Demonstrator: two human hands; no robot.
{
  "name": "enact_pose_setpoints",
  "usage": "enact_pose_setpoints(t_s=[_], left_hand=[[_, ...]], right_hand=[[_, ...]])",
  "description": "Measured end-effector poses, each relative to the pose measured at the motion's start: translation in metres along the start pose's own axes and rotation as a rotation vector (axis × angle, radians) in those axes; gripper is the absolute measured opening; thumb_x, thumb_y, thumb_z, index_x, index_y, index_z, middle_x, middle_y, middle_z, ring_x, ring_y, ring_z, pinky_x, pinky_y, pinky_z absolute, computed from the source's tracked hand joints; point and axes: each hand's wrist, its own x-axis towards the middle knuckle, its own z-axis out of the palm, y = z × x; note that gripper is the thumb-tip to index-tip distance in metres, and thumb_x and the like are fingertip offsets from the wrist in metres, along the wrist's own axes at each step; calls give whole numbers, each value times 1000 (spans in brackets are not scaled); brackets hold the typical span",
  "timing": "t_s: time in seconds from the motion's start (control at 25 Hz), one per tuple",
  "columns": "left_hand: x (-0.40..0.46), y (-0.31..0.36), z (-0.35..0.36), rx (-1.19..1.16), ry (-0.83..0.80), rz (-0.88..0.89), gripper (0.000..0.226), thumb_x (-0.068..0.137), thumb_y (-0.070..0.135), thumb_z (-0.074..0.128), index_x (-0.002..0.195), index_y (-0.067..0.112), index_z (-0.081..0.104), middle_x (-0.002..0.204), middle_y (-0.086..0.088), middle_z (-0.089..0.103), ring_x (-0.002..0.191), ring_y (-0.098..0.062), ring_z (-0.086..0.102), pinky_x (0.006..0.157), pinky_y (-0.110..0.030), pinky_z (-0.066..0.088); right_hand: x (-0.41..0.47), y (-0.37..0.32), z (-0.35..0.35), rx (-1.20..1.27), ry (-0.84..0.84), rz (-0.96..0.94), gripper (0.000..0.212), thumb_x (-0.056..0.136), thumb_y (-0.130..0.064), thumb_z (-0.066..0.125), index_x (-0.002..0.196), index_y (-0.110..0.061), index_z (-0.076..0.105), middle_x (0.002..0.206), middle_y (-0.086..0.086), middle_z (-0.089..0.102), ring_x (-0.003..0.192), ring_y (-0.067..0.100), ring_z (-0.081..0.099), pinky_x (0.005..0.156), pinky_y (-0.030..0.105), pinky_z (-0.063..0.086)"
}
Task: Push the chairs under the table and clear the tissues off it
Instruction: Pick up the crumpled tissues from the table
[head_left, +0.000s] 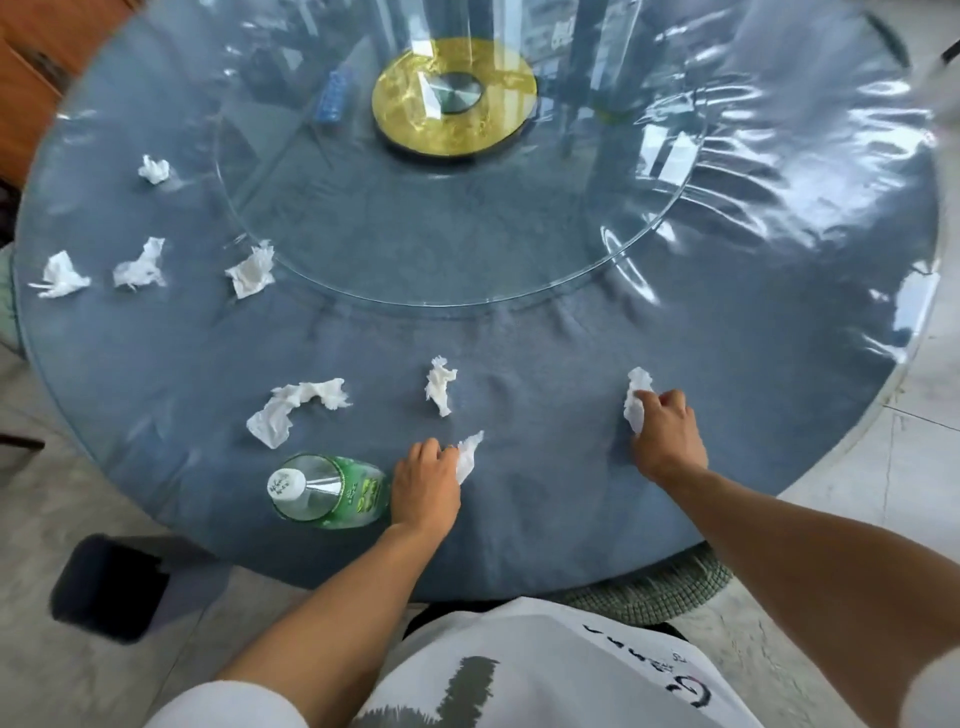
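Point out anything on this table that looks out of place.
Crumpled tissues litter the blue table: six lie loose, such as one at the far left. The left hand and right hand each grip another. A green bottle stands near the edge.

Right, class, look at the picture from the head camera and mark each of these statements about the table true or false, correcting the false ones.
1. Each hand grips a tissue. True: the left hand pinches one tissue, the right hand another.
2. The bottle lies on its side. False: the green-labelled bottle stands upright.
3. Six loose tissues remain on the table. True.
4. The glass turntable carries most of the tissues. False: they lie on the blue cloth around it.
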Motion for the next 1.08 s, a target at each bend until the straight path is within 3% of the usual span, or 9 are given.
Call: enact_pose_setpoints(t_s=[0.08,0.16,0.32,0.44,0.64,0.8,0.88,1.0,1.08], left_hand=[[1,1,2,-63,106,-9,25,64,7,88,72,16,67,77,-5,58,71,-30,59,56,-39,45],[11,1,-7,-168,203,-27,21,65,6,85,68,12,65,77,-7,56,70,-32,56,56,-40,45],[55,-1,-31,-275,245,-107,8,75,9,76,80,7,71,115,-15,62,112,-41,59,82,-48,54],[84,-2,-30,-223,140,-61,19,86,11,66,101,2,75,144,-13,56,141,-39,45,105,-49,48],[82,1,-25,-203,37,-65,16,94,5,56,103,4,69,121,-11,65,110,-36,58,87,-41,44],[55,13,-27,-621,118,-214,28,90,7,61,118,11,59,106,-8,63,94,-35,58,74,-38,38],[40,18,-26,-880,33,-315,37,88,12,64,124,17,60,100,4,61,89,-27,58,74,-33,42],[21,17,-14,-1365,-150,-503,14,86,7,64,91,16,73,80,2,75,84,-28,69,80,-42,58],[7,11,-12,-1626,-252,-610,25,88,-12,55,87,7,71,83,-12,74,76,-32,70,75,-48,62]], right_hand=[[3,-2,5,81,43,0,41,95,-7,55,135,-17,56,133,13,48,115,41,55,86,43,49],[2,-8,10,161,65,-11,31,97,-10,55,126,-14,64,130,12,56,112,39,60,86,38,47],[-8,-27,21,155,34,-78,22,98,-13,55,115,-12,69,115,9,61,98,35,61,76,34,42],[-14,-35,27,158,-12,-116,22,98,-15,53,112,-12,70,110,5,60,94,31,61,74,35,45],[-24,-41,26,164,-4,-160,22,99,-16,53,111,-16,71,103,-2,56,85,21,56,71,31,42],[-35,-57,28,204,15,-183,18,97,-14,57,107,-16,72,105,1,65,90,22,62,76,35,52],[-44,-74,30,247,19,-174,19,96,-15,61,112,-17,70,106,0,68,92,20,65,80,33,55],[-62,-104,35,390,58,-137,15,93,-19,68,107,-19,73,92,-6,70,83,13,66,68,13,47],[-80,-126,41,481,86,-147,5,89,-19,72,93,-20,76,79,-11,70,74,8,65,61,6,42]])
